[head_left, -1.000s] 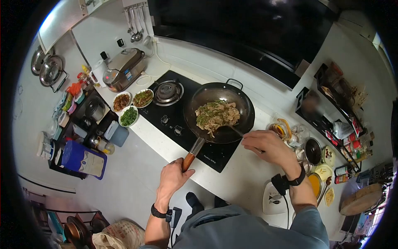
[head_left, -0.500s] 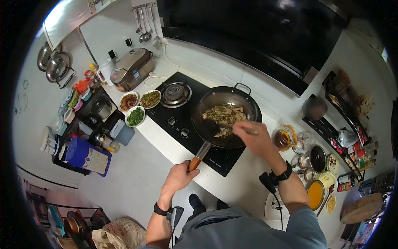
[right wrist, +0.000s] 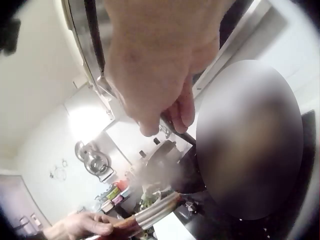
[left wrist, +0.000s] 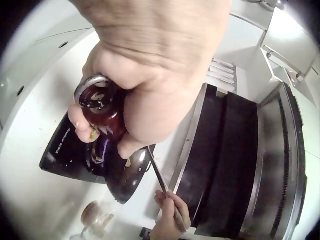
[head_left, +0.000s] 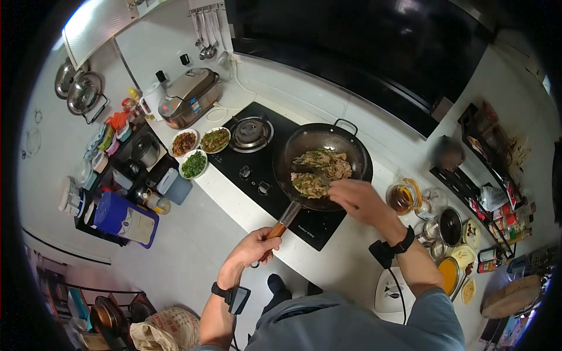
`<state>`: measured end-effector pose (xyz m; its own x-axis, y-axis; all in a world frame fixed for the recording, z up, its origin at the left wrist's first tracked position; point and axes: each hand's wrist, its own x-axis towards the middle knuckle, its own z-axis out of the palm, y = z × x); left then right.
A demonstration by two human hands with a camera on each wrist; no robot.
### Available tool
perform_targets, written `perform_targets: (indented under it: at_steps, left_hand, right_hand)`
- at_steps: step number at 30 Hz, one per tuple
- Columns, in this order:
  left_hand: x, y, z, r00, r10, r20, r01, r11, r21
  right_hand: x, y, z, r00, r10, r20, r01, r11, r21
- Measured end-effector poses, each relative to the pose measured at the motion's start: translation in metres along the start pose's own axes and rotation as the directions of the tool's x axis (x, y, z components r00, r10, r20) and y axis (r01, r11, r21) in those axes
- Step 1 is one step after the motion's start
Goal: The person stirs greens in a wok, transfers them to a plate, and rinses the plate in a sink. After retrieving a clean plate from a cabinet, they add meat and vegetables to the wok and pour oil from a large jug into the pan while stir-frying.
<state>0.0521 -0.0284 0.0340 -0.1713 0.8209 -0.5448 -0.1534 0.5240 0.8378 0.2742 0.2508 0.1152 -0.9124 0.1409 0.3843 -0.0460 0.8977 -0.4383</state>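
Observation:
In the head view my left hand (head_left: 250, 247) grips the wooden handle (head_left: 277, 229) of a dark wok (head_left: 358, 153) standing over the near burner. The left wrist view shows the fingers wrapped round it, with the metal ring (left wrist: 80, 90) at its end sticking out. My right hand (head_left: 363, 202) is above the wok's right rim and holds a spatula by its long metal handle (left wrist: 159, 172). The spatula's dark blade is among the cooked meat and green strips (head_left: 331, 165) in the wok. Blur covers the wok in the right wrist view.
Three small plates of food, one with chopped greens (head_left: 194, 164), sit left of the black stovetop (head_left: 234, 158). Behind them stands a rice cooker (head_left: 190, 99). On the right are a glass jug (head_left: 402, 199), a dark pot (head_left: 449, 227) and a bowl of yellow liquid (head_left: 449, 275).
My right hand has swung the spatula leftward over the wok and lowered it into the food, which now lies in two heaps. The left hand has kept the handle, its wrist turned slightly.

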Motion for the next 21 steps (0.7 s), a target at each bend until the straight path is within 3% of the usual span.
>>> perform_targets:
  at_steps: [2,6,8,12,14,18,21]
  left_hand:
    - [0.0,0.001,0.002,1.0,-0.019,-0.004,0.019,1.0,0.003]
    - [-0.011,0.013,0.015,0.996,-0.033,-0.082,0.04,0.996,0.08]
    - [-0.014,0.012,0.019,0.997,-0.019,-0.076,0.027,0.994,0.107]
    - [-0.014,0.012,0.023,0.996,-0.005,-0.093,0.013,0.996,0.089]
    - [-0.011,0.011,0.02,0.994,0.0,-0.111,0.006,0.999,0.054]
    - [-0.007,0.009,0.018,0.995,0.014,-0.096,-0.011,0.999,0.031]
    - [-0.007,0.006,0.017,0.995,0.01,-0.097,-0.009,1.0,0.016]
  right_hand:
    - [-0.006,0.007,-0.009,0.983,-0.026,-0.181,0.02,0.999,-0.036]
    - [-0.019,0.028,-0.01,0.983,-0.003,-0.185,-0.027,0.987,-0.158]
    - [-0.029,0.026,-0.01,0.998,0.017,-0.063,-0.03,0.977,-0.21]
    - [-0.04,0.019,-0.022,0.988,0.091,-0.128,-0.116,0.972,-0.203]
    - [-0.044,0.036,-0.011,0.991,0.074,-0.115,-0.104,0.95,-0.293]
    - [-0.054,0.028,-0.009,0.992,0.019,-0.128,-0.045,0.978,-0.206]
    - [-0.062,0.013,-0.033,0.966,0.099,-0.239,-0.139,0.978,-0.154]
